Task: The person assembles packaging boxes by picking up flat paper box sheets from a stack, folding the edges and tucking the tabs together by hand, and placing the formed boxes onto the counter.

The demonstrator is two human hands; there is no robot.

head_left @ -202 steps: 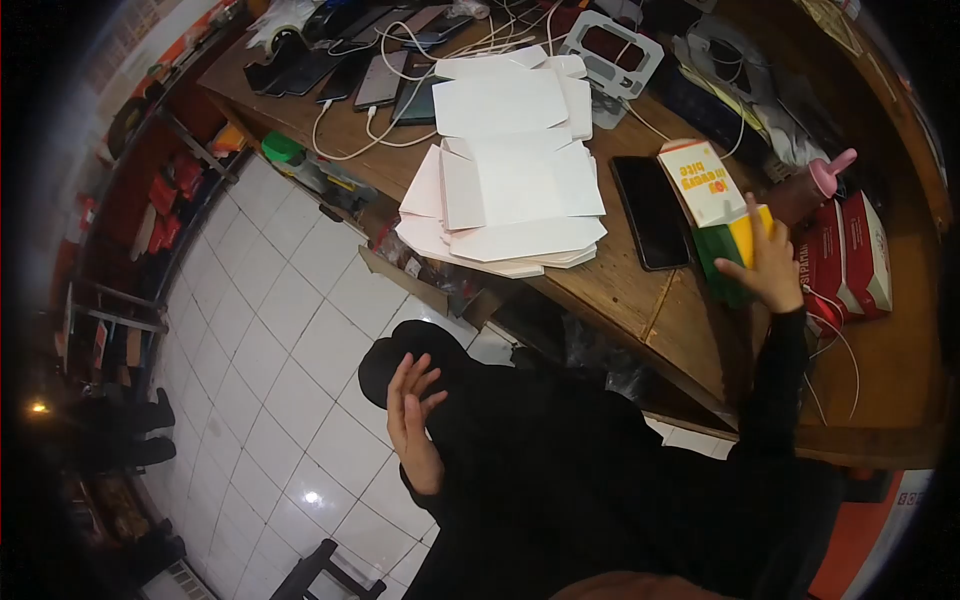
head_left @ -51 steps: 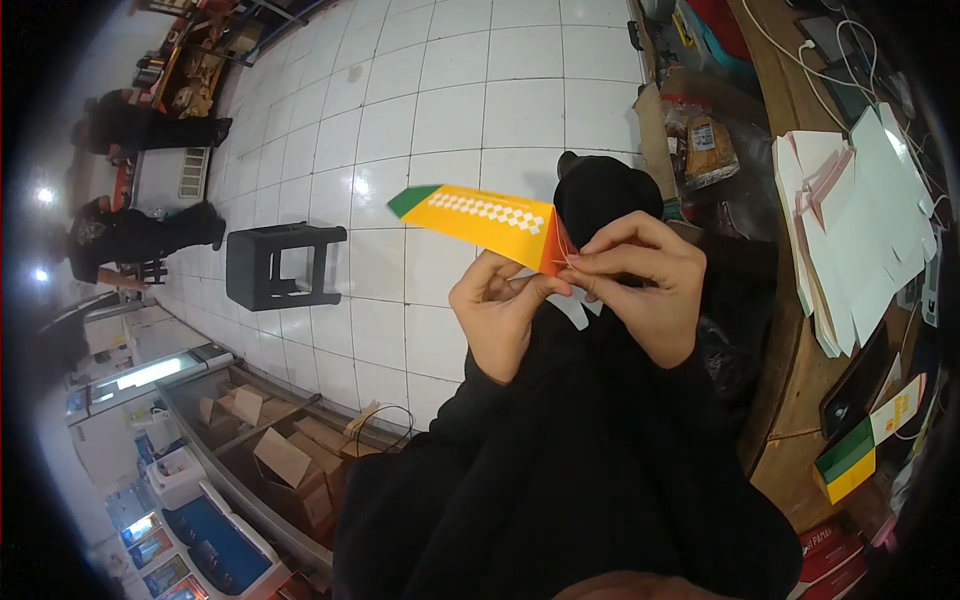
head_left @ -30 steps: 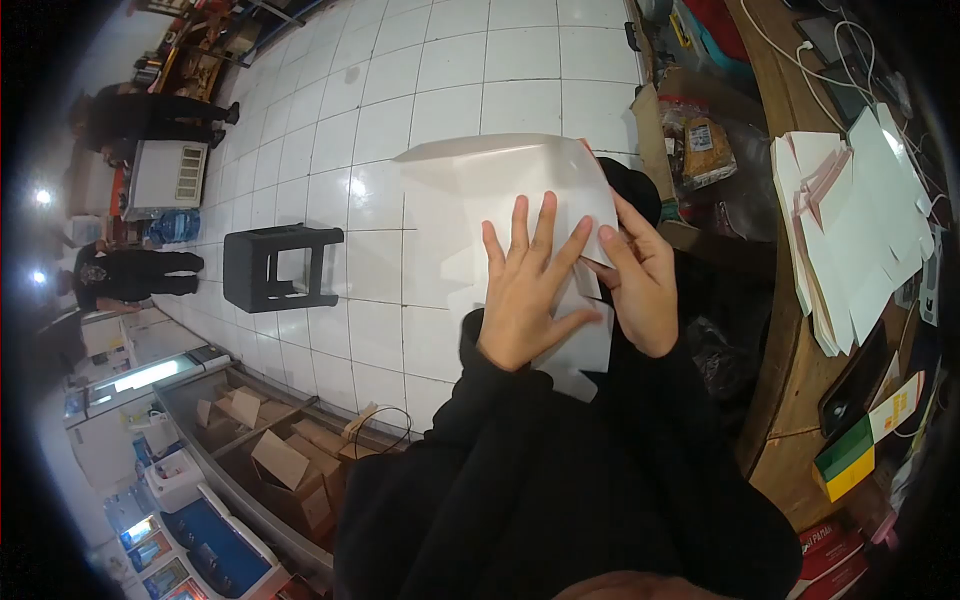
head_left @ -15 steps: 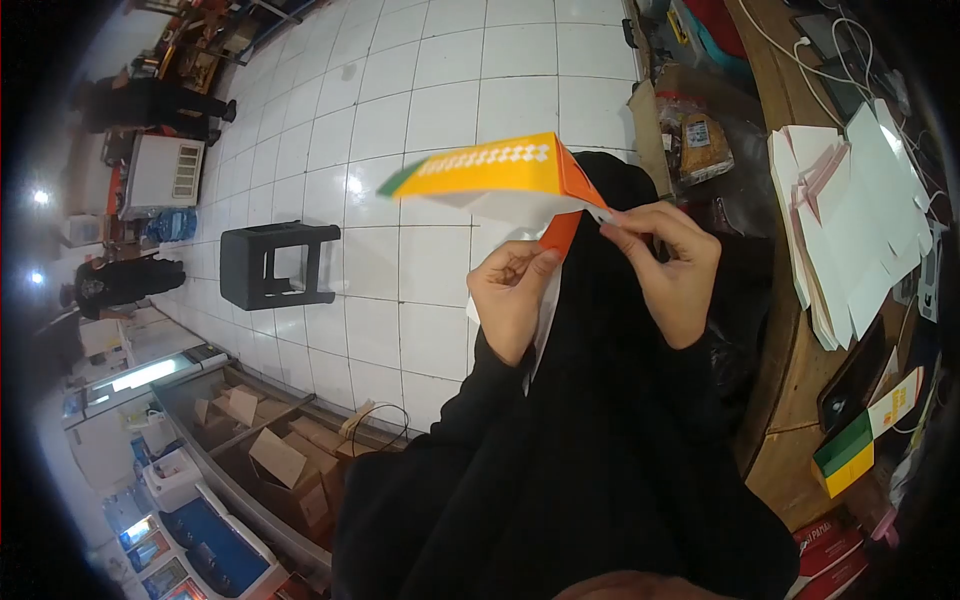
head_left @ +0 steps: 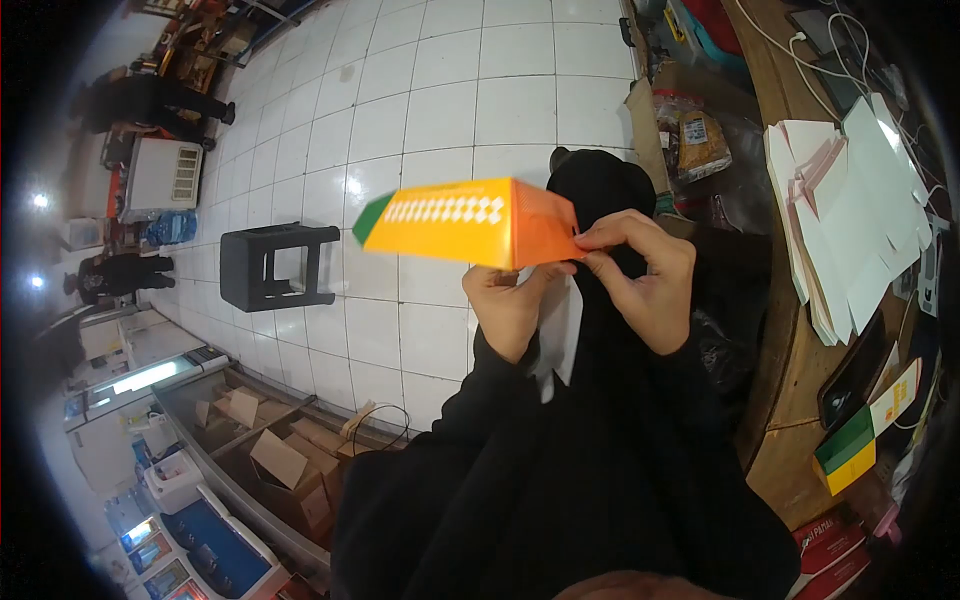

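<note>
A partly folded cardboard box [head_left: 450, 222], yellow with a white diamond pattern, a green end and an orange end panel, is held in front of my lap. My left hand [head_left: 508, 308] grips its lower edge, the fingertips partly hidden behind the card. With thumb and forefinger, my right hand [head_left: 645, 275] pinches the corner of the orange panel. A white inner flap [head_left: 560, 335] hangs down between the two hands, over my black clothing.
On the wooden table [head_left: 785, 400] at right lie stacked white card sheets [head_left: 850, 220], cables and another yellow-green box [head_left: 868, 430]. A black stool [head_left: 275, 265] stands on the tiled floor. Cardboard boxes [head_left: 290, 460] fill a bin at lower left. Two people are farther off at left.
The box has turned so its yellow side and orange panel face me more, and has moved lower and left. The right hand has shifted slightly down and left, still pinching the corner.
</note>
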